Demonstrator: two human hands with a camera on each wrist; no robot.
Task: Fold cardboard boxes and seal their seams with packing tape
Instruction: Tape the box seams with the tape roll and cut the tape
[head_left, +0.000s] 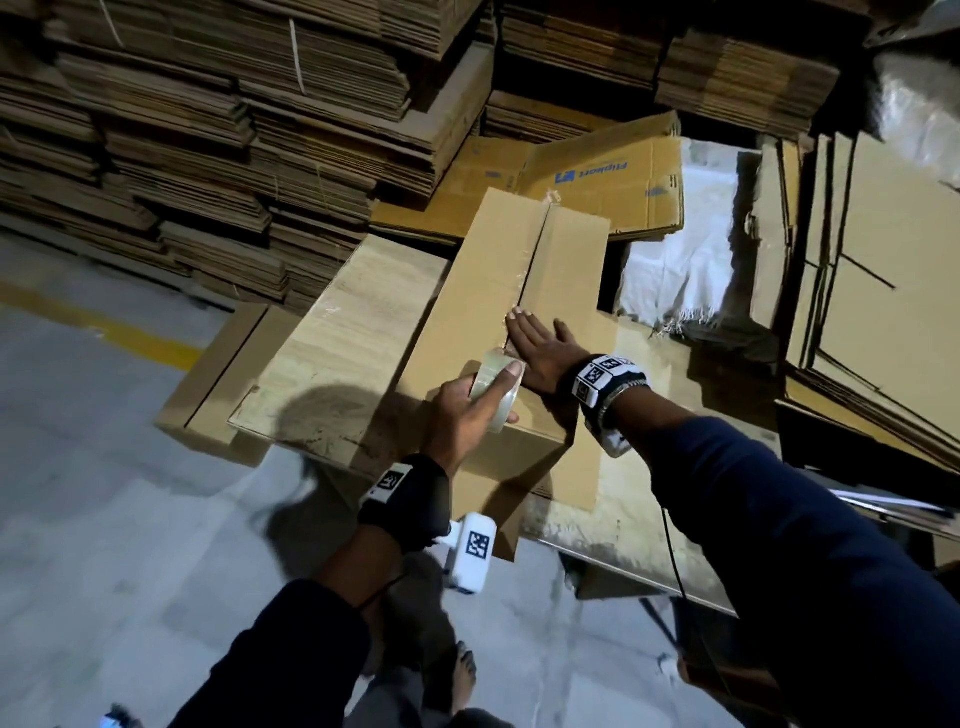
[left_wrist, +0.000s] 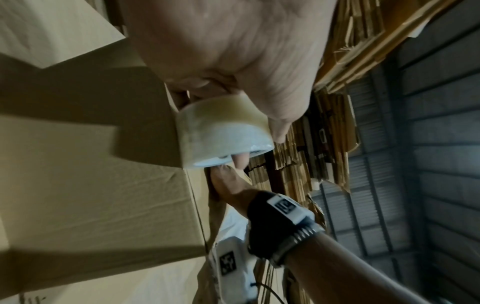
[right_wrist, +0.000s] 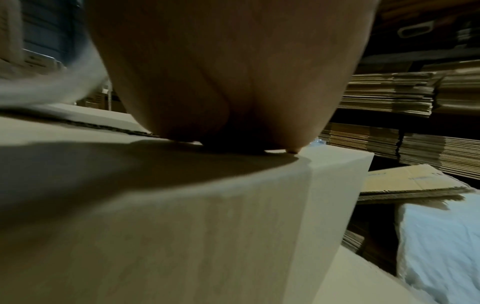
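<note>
Taping the box seam

Your left hand (head_left: 470, 410) grips the tape roll (head_left: 496, 387) at the box's (head_left: 483, 291) 6 o'clock end; your right hand (head_left: 540, 348) presses flat, fingers straight, on the seam, box lying on the counter (head_left: 332, 364).

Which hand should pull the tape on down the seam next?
Left. The left hand already grips the tape roll at the near end of the box seam. The right hand lies flat on the seam, pressing the tape down, so it is better kept as the hold-down.

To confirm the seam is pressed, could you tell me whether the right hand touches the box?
Touching: the right wrist view shows the right hand flat on the box.
</note>
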